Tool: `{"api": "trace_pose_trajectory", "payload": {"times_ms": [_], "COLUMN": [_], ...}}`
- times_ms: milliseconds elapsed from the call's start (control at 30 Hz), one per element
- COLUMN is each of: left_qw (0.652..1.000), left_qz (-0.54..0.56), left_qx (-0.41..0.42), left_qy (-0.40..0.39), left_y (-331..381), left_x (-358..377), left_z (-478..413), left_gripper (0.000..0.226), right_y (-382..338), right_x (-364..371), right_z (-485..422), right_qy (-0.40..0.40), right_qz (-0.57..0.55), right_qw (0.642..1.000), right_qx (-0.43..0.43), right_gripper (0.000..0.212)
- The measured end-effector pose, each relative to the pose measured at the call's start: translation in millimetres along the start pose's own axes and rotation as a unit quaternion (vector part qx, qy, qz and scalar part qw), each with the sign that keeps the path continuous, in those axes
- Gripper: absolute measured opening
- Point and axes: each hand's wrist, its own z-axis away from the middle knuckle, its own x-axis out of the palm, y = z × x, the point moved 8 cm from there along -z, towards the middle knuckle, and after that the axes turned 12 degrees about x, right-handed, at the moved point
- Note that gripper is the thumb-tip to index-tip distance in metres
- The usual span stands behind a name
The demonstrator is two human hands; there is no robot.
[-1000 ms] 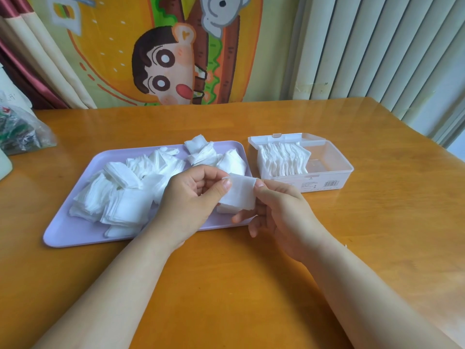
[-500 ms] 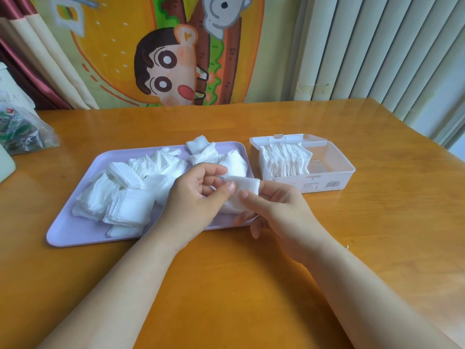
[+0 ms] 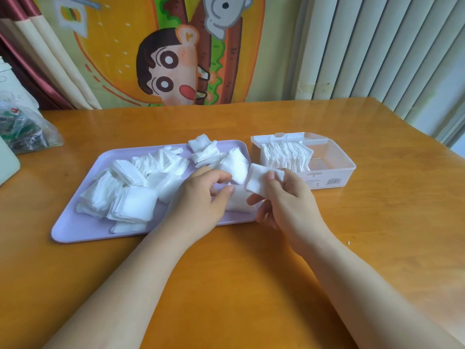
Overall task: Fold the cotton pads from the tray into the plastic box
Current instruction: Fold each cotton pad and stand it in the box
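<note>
A lilac tray (image 3: 75, 230) on the wooden table holds several loose white cotton pads (image 3: 130, 192). To its right stands a clear plastic box (image 3: 334, 170) with its lid open and a row of folded pads (image 3: 284, 157) upright in its left half. My right hand (image 3: 284, 202) pinches a folded cotton pad (image 3: 259, 177) between thumb and fingers, just left of the box's front corner. My left hand (image 3: 201, 200) hovers over the tray's right end with fingers loosely curled, holding nothing that I can see; another pad (image 3: 239, 200) lies just under it.
A plastic bag (image 3: 22, 129) with dark contents and a pale container (image 3: 7, 162) sit at the table's left edge. A cartoon curtain and vertical blinds hang behind the table. Bare wood stretches in front of the tray and right of the box.
The pad was flat between both hands, then folded over. Now my left hand has let go and my right hand has carried the folded pad up and right toward the box.
</note>
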Motion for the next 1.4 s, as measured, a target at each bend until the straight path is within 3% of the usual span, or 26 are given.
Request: {"api": "trace_pose_trajectory", "payload": {"times_ms": [100, 200, 333, 500, 667, 833, 1000, 1200, 1300, 1400], "left_qw": [0.997, 0.995, 0.996, 0.998, 1.0, 0.986, 0.941, 0.923, 0.91, 0.919], "left_qz": [-0.021, -0.006, 0.017, 0.025, 0.029, 0.124, 0.323, 0.368, 0.399, 0.382], "left_qx": [-0.027, -0.038, -0.025, -0.013, -0.01, -0.045, -0.072, -0.103, -0.104, -0.094], "left_qy": [-0.066, -0.094, -0.08, -0.048, -0.005, 0.099, 0.07, 0.049, 0.042, 0.025], "left_y": [-6, -8, -13, -11, -5, -6, -3, -6, 1, 8], "left_x": [13, 16, 13, 8, -1, -28, -14, -7, -6, -4], "left_z": [-1, -2, 0, 3, 4, 3, 2, 4, 4, 5], "left_gripper": [0.044, 0.052, 0.044, 0.011, 0.014, 0.014, 0.038, 0.038, 0.031, 0.036], "right_y": [0, 0, 0, 5, 6, 7, -1, -2, -2, -2], "right_x": [-7, -11, -13, -14, -14, -17, -12, -9, -7, -2], "right_z": [-1, 0, 0, -3, -5, -7, -2, 0, 1, 2], "right_qy": [0.038, 0.066, 0.075, 0.076, 0.076, 0.084, 0.059, 0.041, 0.024, -0.005], "right_qz": [0.012, 0.016, 0.032, 0.043, 0.038, 0.032, 0.025, -0.009, -0.049, -0.048], "right_qw": [0.999, 0.998, 0.997, 0.996, 0.996, 0.996, 0.998, 0.999, 0.999, 0.999], "right_qx": [-0.007, -0.01, -0.011, -0.002, 0.003, -0.009, -0.023, -0.02, -0.006, 0.008], "right_gripper": [0.028, 0.034, 0.034, 0.033, 0.033, 0.031, 0.027, 0.015, 0.019, 0.012]}}
